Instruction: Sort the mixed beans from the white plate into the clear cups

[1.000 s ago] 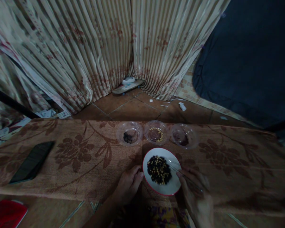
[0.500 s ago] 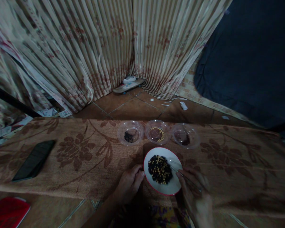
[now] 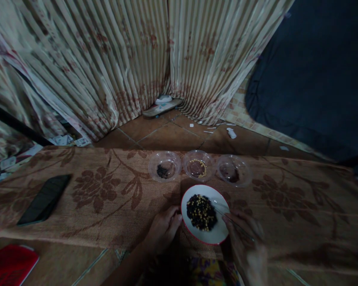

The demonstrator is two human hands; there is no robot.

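Observation:
A white plate (image 3: 219,234) with a red rim lies near the front edge of the cloth. Mixed black and yellow beans (image 3: 201,212) are heaped on its left part. My left hand (image 3: 164,226) grips the plate's left rim between thumb and fingers. Over the right rim, my right hand (image 3: 246,234) is closed around slim metal tweezers (image 3: 241,229), whose tips point into the plate right of the heap. Behind the plate stand three clear plastic bowls: one with black beans (image 3: 162,171), one with yellow beans (image 3: 202,171), one with dark reddish beans (image 3: 233,175).
A patterned brown cloth (image 3: 116,214) covers the table. On its left lies a dark phone or tablet (image 3: 44,200). Something red (image 3: 12,264) is at the lower left. Beyond the table, a skateboard (image 3: 162,108) and white scraps (image 3: 231,133) lie on the tiled floor before striped curtains (image 3: 131,59).
The whole view has shifted very slightly. Both hands, the plate and the tweezers keep practically the same positions relative to each other.

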